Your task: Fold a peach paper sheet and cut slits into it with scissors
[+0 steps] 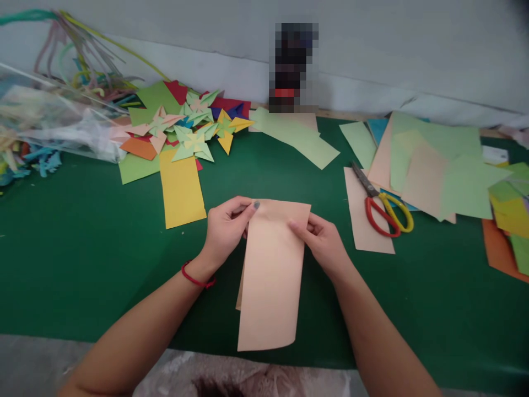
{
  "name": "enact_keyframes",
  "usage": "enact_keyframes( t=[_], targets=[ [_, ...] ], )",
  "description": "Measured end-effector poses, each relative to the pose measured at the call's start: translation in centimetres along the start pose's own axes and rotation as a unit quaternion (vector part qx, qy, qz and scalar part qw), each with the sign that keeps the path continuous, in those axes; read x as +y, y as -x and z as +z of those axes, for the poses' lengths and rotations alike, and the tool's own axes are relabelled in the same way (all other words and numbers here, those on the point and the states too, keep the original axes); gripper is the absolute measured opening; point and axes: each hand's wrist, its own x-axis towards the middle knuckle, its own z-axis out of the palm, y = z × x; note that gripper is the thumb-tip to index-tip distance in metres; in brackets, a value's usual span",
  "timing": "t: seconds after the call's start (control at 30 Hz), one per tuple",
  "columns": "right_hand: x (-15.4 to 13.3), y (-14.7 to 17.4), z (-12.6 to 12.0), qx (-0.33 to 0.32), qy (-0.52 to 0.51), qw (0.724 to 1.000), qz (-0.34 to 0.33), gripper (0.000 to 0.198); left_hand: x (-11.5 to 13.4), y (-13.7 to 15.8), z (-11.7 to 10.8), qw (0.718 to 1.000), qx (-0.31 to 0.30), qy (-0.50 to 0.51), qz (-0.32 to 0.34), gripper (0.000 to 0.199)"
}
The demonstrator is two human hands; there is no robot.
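A peach-coloured sheet of paper (pixel 273 275) is held up over the green table, its long side running towards me. My left hand (pixel 229 226) pinches its top left corner, thumb on the front face. At the upper right edge my right hand (pixel 322 237) grips it, also with the thumb in front. A second layer of paper shows behind the sheet along its lower left edge; whether it is a fold or a separate piece I cannot tell. The fingers behind the paper are mostly hidden. The sheet's lower end curls slightly.
Scissors (pixel 378 207) with red and yellow handles lie on a peach strip at the right, beside stacked green and peach sheets (pixel 438 165). Folded paper stars (pixel 194 140) and a yellow strip (pixel 183 190) lie left. A plastic bag (pixel 70 127) stands far left, against the wall side.
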Motion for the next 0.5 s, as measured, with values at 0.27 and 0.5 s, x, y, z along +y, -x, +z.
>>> enact_keyframes(
  t=[0.27, 0.5],
  targets=[
    [0.72, -0.44, -0.57, 0.03, 0.053, 0.998, -0.018, 0.028, 0.12, 0.02, 0.05, 1.0, 0.014, -0.015, 0.016, 0.014],
    [0.96, -0.32, -0.27, 0.031, -0.051, 0.998, 0.014, 0.035, -0.14, -0.05, -0.01, 0.999, 0.02, -0.021, 0.025, 0.015]
  ],
)
